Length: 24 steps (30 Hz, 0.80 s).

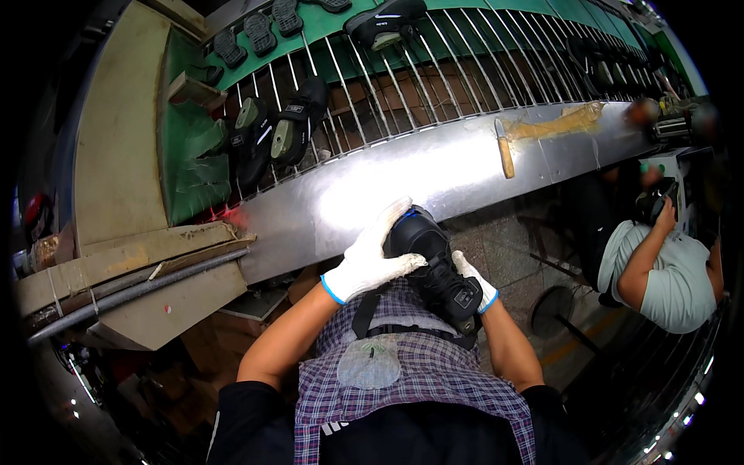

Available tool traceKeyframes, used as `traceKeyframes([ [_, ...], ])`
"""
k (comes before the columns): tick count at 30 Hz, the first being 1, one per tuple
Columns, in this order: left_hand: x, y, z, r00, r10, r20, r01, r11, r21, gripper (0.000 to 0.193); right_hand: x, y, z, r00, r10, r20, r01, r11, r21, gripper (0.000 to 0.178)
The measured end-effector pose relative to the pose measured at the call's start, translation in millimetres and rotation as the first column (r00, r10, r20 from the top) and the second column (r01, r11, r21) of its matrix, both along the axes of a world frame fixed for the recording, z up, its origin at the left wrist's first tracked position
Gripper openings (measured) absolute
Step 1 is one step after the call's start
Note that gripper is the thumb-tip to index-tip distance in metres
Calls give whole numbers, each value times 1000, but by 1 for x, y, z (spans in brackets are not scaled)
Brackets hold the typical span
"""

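Note:
A black shoe point(428, 260) is held in front of my apron, its toe pointing away and its laces and tongue label facing up. My left hand point(373, 257), in a white glove with a blue cuff, grips the shoe's left side, the thumb lying across its upper. Along the other side, my gloved right hand point(477, 283) holds it too, its fingers partly hidden by the shoe. The toe reaches up by the near edge of a shiny metal ledge point(310, 213).
A wooden-handled knife point(505, 155) lies on the ledge beside a brown, worn strip point(554, 124). Beyond is a metal-bar rack point(434, 70) bearing black shoes point(301, 120), with loose soles point(260, 32) behind. At right, a co-worker point(659, 271) handles another dark shoe near a stool point(552, 310).

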State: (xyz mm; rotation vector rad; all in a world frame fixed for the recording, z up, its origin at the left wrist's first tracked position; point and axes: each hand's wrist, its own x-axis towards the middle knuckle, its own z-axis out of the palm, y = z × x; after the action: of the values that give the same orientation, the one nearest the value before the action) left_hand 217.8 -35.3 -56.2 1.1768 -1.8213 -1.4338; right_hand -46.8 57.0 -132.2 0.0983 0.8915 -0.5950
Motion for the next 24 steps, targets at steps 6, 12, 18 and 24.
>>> traceKeyframes([
  [6,4,6,1,1000,-7,-12,7,1000,2,108,-5,-2,1,987,139,-76,-152,966,-207,58],
  [12,5,9,10,996,0,-85,5,998,65,101,-16,9,-31,984,178,21,-152,890,-429,53],
  [18,-6,-44,99,995,-104,-11,99,969,-228,98,2,-41,46,995,-33,99,87,791,-606,71],
  [24,4,-109,216,981,-188,-48,169,950,-264,96,35,-68,118,939,-122,323,260,864,-431,79],
])
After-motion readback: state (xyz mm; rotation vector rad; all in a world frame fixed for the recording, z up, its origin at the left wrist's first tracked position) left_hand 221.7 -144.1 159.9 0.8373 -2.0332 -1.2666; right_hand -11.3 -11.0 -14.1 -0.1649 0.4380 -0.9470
